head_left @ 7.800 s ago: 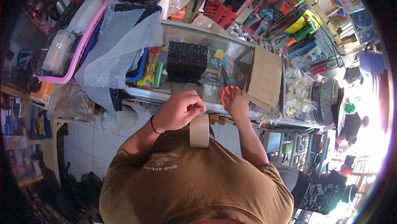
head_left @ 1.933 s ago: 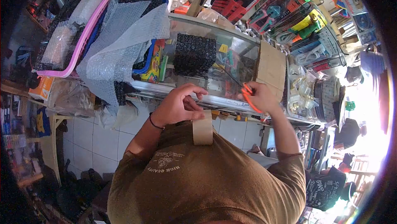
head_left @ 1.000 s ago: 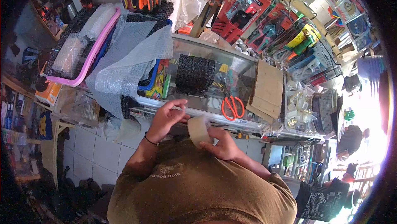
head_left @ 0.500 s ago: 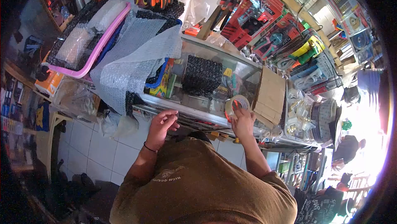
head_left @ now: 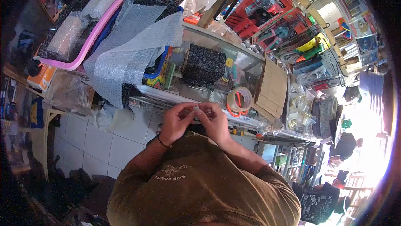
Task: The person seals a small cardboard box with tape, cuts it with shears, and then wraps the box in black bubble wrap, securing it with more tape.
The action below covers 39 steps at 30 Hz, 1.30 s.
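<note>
My left hand [head_left: 175, 122] and my right hand [head_left: 214, 122] meet in front of the glass counter's near edge, fingertips pinched together. A tiny pale piece shows between them, too small to name. Just beyond, a package in black bubble wrap [head_left: 204, 65] lies on the glass counter top [head_left: 246, 69]. To the right of my right hand, a roll of clear tape [head_left: 247, 97] rests on the counter, with orange-handled scissors [head_left: 239, 108] against it; the blades are hard to make out.
Clear bubble wrap [head_left: 121, 54] drapes over a blue basket [head_left: 161, 73] at the left, beside a pink-rimmed basket [head_left: 102, 27]. Flattened cardboard [head_left: 271, 84] lies right of the tape. Packaged tools [head_left: 263, 6] hang behind. A person in a black shirt [head_left: 319, 203] is at lower right.
My right hand has left the tape roll and scissors and moved left. My left hand has come in to meet it. The tape and scissors stay on the counter.
</note>
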### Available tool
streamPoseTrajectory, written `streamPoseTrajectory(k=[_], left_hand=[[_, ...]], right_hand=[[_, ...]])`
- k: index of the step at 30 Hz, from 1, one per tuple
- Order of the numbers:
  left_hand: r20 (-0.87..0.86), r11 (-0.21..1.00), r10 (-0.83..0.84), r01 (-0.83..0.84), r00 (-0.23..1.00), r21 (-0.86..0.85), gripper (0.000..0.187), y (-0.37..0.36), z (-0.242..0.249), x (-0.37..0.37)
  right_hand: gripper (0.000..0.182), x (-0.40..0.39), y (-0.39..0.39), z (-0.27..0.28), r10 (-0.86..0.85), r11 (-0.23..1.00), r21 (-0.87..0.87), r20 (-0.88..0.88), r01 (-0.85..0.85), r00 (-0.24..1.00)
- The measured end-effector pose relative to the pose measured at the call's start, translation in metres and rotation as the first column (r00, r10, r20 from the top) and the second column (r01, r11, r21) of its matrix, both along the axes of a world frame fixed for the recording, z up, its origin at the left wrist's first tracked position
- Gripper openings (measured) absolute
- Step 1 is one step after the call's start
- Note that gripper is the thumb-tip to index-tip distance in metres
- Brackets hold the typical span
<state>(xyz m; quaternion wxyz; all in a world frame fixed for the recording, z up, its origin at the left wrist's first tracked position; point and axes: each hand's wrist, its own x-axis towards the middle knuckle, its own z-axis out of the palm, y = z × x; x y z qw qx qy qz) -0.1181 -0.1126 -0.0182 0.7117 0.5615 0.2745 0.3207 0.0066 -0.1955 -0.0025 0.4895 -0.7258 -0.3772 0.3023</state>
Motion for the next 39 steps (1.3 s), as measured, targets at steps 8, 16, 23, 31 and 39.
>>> streamPoseTrajectory(k=[8,16,23,31,39], left_hand=[[-0.232,0.99,-0.062,0.031,0.971,-0.135,0.031,-0.002,-0.018,0.001],[-0.307,0.729,0.267,0.017,0.913,0.685,0.033,0.028,-0.046,-0.002],[-0.339,0.275,0.392,0.243,0.855,0.93,0.032,0.079,-0.051,0.041],[-0.206,0.112,0.461,0.174,0.863,0.978,0.025,0.088,-0.073,0.055],[-0.212,0.085,0.386,0.194,0.898,0.977,0.019,0.101,-0.065,0.068]], right_hand=[[0.015,0.0,0.0,-0.016,-0.063,0.994,-0.097,-0.115,0.052,0.991],[0.016,0.029,0.004,-0.046,-0.232,0.972,0.016,-0.103,0.235,0.967],[0.017,0.049,0.008,-0.08,-0.285,0.95,0.036,-0.297,0.309,0.911],[0.015,0.052,0.002,-0.089,-0.161,0.965,0.145,-0.334,0.22,0.929],[0.016,0.051,0.005,-0.089,-0.175,0.965,0.12,-0.358,0.232,0.917]])
